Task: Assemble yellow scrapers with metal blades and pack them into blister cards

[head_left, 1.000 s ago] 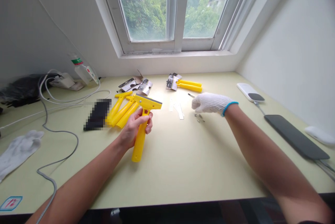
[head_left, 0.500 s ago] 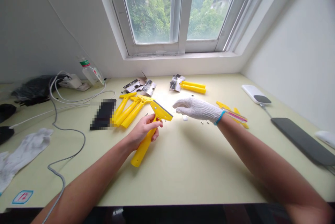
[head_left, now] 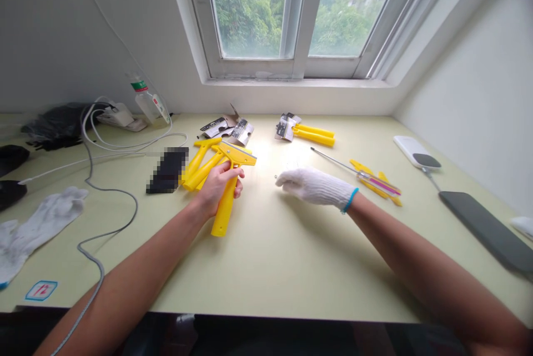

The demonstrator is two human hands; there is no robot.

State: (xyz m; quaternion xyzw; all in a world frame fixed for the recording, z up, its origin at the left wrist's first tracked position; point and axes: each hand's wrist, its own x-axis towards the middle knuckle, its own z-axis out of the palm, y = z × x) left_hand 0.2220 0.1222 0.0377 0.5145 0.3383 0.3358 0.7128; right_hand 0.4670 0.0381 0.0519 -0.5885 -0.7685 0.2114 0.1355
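1. The left hand (head_left: 212,190), bare, is wrapped round the handle of a yellow scraper (head_left: 225,209). The scraper is raised above the left half of the bench (head_left: 266,272), its wide head towards the far edge and its handle end towards the near edge.
2. The right hand (head_left: 310,185), in a white knitted glove with a blue cuff, is right of the scraper. Its thumb and forefinger tips are close together beside a tiny metal piece (head_left: 275,176); I cannot tell whether they pinch it.
3. Just beyond the left hand lie more yellow scrapers (head_left: 195,160), partly hidden by the held one, with a blurred black rectangle (head_left: 169,170) on their left.
4. Beyond the right hand, towards the bench's right edge, a screwdriver (head_left: 380,184) with a clear and purple handle lies across yellow parts (head_left: 362,170).
5. Near the far edge are opened cardboard sleeves (head_left: 241,133) and, to their right, two yellow handles (head_left: 314,135) with card packaging at one end.
6. Towards the far left corner stand a bottle (head_left: 147,106) and a power strip (head_left: 120,117). A white glove (head_left: 45,222) lies towards the left edge; a label (head_left: 40,290) marks the near left corner.
7. Along the right edge are a white device (head_left: 416,151) and a dark grey slab (head_left: 483,228).
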